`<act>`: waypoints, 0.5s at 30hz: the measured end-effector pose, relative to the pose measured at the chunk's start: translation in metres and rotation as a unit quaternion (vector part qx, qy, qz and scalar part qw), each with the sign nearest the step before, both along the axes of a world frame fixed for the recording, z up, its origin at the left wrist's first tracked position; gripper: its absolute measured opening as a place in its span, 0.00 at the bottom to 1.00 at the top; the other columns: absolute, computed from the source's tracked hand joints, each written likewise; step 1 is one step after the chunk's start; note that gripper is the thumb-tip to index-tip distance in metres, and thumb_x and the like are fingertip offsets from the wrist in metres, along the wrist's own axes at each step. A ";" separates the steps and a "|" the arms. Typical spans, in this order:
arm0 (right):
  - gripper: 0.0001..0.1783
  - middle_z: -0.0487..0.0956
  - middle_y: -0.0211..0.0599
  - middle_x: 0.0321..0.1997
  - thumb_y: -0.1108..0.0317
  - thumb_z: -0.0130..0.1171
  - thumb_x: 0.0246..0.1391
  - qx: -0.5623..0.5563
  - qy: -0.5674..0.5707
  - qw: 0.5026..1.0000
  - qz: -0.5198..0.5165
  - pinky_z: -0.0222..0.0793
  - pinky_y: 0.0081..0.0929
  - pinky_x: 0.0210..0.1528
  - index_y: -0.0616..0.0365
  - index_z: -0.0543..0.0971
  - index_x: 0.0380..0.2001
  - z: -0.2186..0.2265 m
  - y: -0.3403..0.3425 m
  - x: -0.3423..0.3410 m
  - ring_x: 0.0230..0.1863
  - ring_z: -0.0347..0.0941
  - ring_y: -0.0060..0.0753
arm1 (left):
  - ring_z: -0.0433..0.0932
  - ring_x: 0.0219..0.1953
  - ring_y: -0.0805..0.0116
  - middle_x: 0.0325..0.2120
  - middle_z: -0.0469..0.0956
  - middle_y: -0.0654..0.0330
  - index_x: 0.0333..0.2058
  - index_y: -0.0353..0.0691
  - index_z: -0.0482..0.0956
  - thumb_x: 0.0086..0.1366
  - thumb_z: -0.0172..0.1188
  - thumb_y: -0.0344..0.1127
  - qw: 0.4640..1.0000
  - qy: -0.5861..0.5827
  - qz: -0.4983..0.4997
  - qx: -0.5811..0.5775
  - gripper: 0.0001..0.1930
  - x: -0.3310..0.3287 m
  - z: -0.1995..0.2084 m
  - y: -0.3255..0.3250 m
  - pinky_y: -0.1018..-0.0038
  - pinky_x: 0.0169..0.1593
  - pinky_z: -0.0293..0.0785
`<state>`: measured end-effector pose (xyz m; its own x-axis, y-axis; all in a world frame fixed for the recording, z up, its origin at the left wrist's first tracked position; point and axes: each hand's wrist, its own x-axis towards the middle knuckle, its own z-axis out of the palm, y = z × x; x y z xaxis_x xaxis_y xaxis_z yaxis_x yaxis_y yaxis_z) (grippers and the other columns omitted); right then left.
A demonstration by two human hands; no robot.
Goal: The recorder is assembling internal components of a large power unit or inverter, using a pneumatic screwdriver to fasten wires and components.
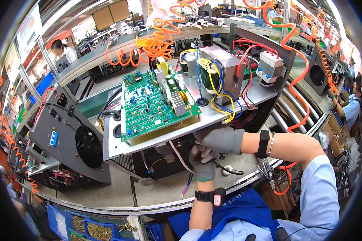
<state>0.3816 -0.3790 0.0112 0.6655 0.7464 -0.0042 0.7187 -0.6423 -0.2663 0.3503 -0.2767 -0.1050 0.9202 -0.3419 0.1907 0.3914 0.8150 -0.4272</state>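
Note:
Both my hands, in grey gloves, meet just below the front edge of a metal shelf plate [149, 149] on an open machine chassis. My left hand [203, 168] is closed around a black cable [231, 170], whose end sticks out to the right. Above it, partly under the plate, my right hand [219, 140] has bent fingers close to the left ones; what they grip is hidden. A pale cable [179, 156] runs down to my left hand. Below it hangs a purple wire [185, 190] with a ring terminal.
On the plate sit a green circuit board [142, 116] and a transformer [223, 68] with coloured wires. A dark fan panel [74, 132] leans at left. Orange coiled hoses [299, 76] hang nearby. Blue bins [90, 229] of small parts stand at lower left. Other people are farther off.

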 end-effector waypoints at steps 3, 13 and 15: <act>0.24 0.79 0.46 0.26 0.65 0.54 0.50 -0.067 -0.160 0.984 0.032 0.74 0.38 0.25 0.70 0.70 0.48 0.000 -0.002 0.000 0.28 0.79 0.45 | 0.61 0.16 0.79 0.26 0.71 0.63 0.36 0.37 0.75 0.60 0.49 0.28 0.987 0.136 -0.038 0.072 0.07 -0.039 0.008 0.006 0.85 0.17 0.64; 0.13 0.73 0.42 0.16 0.58 0.58 0.54 0.046 -0.261 0.964 -0.024 0.69 0.42 0.17 0.57 0.72 0.31 0.035 0.005 -0.029 0.16 0.74 0.49 | 0.69 0.22 0.69 0.26 0.74 0.57 0.42 0.35 0.72 0.66 0.50 0.35 0.907 0.018 0.079 0.414 0.11 -0.053 0.002 0.021 0.76 0.26 0.70; 0.13 0.74 0.42 0.17 0.59 0.58 0.54 0.071 -0.240 0.968 -0.032 0.69 0.43 0.17 0.57 0.73 0.32 0.045 0.003 -0.038 0.16 0.74 0.49 | 0.72 0.27 0.68 0.27 0.74 0.57 0.51 0.33 0.70 0.69 0.48 0.37 0.858 -0.094 0.108 0.494 0.17 -0.096 0.002 0.027 0.73 0.36 0.70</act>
<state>0.3440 -0.3762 0.0558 0.6107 0.6738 0.4160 0.7409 -0.6716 0.0000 0.2541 -0.2496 -0.1033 0.9673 -0.2470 0.0582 0.1715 0.8054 0.5674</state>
